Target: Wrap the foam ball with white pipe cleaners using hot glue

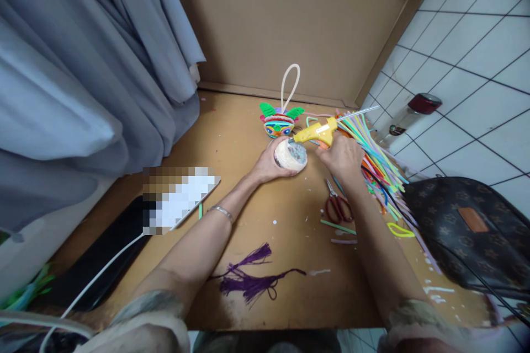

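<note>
Sleeves (144, 314), left hand (269, 163) curled around whitish piece (285, 155), right hand (344, 157) gripping yellow glue gun (317, 132)

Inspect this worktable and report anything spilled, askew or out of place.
Mainly litter: white bits are scattered at the near right of the table, and a green strip and a lilac strip lie by the scissors, away from the main colored heap, like stray offcuts. I see no clear damage.
</note>
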### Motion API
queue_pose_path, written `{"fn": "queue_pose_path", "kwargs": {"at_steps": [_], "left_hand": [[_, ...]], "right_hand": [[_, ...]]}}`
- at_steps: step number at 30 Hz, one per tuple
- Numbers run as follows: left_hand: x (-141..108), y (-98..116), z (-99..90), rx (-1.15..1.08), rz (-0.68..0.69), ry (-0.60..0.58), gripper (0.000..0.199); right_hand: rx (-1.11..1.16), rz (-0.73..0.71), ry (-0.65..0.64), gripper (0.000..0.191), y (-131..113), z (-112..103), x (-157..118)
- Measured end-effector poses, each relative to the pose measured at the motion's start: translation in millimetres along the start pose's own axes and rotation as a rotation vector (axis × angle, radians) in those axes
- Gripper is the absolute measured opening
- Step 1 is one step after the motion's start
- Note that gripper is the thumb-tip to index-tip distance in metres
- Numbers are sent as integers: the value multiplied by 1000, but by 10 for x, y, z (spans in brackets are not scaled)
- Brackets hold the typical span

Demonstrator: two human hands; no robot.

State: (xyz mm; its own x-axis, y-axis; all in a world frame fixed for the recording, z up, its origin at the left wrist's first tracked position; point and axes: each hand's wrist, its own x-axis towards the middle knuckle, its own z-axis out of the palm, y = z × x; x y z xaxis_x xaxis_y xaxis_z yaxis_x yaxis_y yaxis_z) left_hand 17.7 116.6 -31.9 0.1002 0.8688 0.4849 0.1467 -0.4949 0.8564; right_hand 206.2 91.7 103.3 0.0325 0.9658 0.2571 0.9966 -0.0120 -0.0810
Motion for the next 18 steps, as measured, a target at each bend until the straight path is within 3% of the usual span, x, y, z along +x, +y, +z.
{"fn": "queue_pose_path", "kwargs": {"at_steps": [18], "left_hand": [[-5,57,4,-10,-15,-2,101]], "right_hand": [[-25,-28,7,37,54,-30,15]]}}
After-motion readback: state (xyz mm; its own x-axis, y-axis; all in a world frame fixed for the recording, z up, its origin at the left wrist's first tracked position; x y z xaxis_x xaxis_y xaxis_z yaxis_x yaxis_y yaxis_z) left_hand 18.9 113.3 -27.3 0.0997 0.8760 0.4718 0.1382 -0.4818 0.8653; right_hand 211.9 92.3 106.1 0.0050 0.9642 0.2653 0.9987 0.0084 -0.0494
